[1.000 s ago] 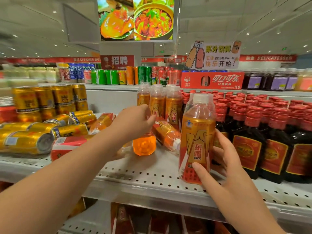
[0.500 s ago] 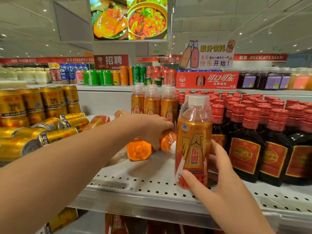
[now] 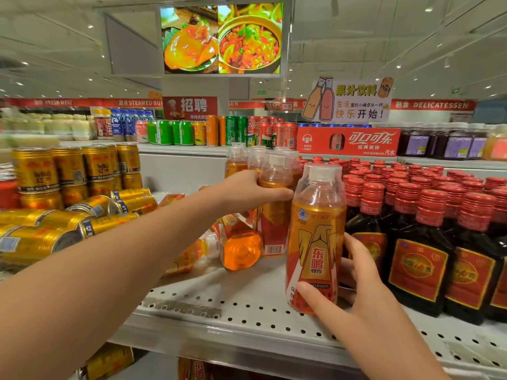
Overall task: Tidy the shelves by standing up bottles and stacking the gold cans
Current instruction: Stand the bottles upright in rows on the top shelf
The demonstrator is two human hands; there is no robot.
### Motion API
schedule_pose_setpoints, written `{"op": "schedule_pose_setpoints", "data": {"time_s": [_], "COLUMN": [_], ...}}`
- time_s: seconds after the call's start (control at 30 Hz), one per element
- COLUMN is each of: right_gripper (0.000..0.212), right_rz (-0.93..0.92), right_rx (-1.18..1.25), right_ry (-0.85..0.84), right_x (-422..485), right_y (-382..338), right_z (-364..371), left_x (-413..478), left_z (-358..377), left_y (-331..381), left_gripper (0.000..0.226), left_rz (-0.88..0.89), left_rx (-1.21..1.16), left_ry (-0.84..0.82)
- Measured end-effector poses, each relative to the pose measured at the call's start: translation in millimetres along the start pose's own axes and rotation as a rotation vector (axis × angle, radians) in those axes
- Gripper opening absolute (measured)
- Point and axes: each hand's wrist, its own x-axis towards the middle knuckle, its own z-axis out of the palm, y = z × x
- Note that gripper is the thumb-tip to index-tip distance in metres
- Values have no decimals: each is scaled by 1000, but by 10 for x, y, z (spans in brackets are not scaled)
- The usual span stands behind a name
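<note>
Right grip (image 3: 365, 292) holds bottle (image 3: 315, 242) near edge (image 3: 247, 338).

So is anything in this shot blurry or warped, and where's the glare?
Head view, focus: the label on the front orange bottle reads crisp, the pale bottles far left smear soft. Head view, distortion: the wide lens slants the shelf edge and fans the ceiling lines. Head view, glare: bright streaks on the lying gold cans.

A white perforated shelf (image 3: 247, 319) carries toppled gold cans (image 3: 41, 242) at left, orange bottles (image 3: 315, 237) standing and lying mid-shelf, and dark bottles (image 3: 417, 264) at right.
</note>
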Motion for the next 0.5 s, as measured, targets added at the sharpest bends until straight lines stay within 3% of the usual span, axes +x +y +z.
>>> {"op": "schedule_pose_setpoints", "data": {"time_s": [0.13,0.23,0.33,0.5], "right_gripper": [88,82,67,62], "right_rz": [11,10,4,50], "right_rx": [32,-7,-31,-78], "right_ry": [16,77,123,201], "right_x": [35,56,104,172], "right_y": [-13,-70,-143,-236], "right_z": [111,245,386,577], "left_x": [48,110,199,345], "left_z": [-32,-246,-433,-430], "left_y": [-74,-182,-290,-374], "left_gripper": [78,100,83,78], "left_rz": [-49,-29,73,220], "left_rx": [-26,-2,-40,-60], "left_ry": [-89,-288,-471,-444]}}
